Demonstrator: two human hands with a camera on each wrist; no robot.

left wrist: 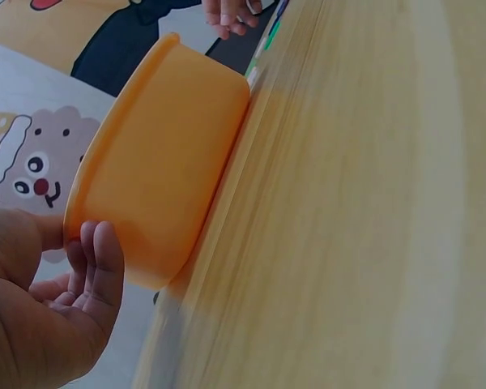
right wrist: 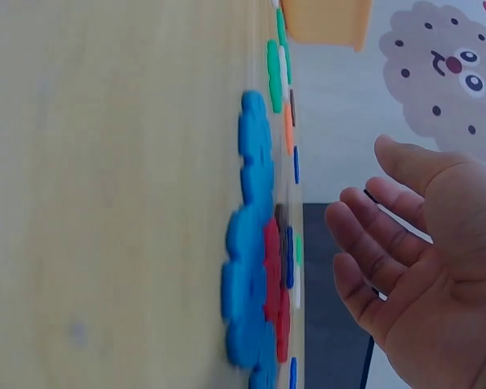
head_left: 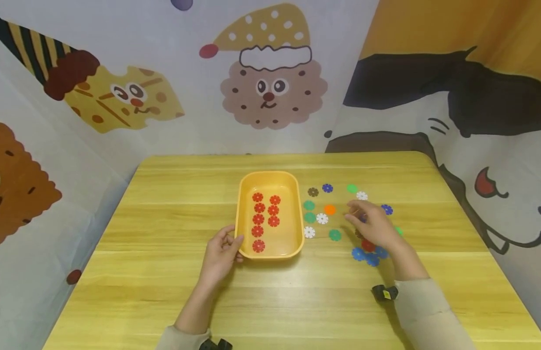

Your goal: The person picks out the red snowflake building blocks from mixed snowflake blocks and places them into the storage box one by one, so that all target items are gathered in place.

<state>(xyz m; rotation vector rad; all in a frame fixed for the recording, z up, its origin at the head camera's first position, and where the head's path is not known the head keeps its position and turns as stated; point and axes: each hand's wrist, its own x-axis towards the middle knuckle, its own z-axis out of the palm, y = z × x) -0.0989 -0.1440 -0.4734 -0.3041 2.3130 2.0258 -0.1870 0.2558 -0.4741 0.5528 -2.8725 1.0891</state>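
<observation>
An orange-yellow plastic tray stands on the table, with several red snowflake discs in two columns on its bottom. My left hand grips the tray's near left corner; the left wrist view shows the thumb at the rim and fingertips against the outer wall. Over the loose discs on the right hovers my right hand, its fingers loosely bent. Nothing shows in that palm in the right wrist view. Beneath it lie blue discs and a red disc, partly hidden by the hand.
Between tray and right hand are scattered green, white and orange discs. Farther back lie a brown disc, a dark blue one and a light green one. A cartoon-printed cloth hangs behind the wooden table.
</observation>
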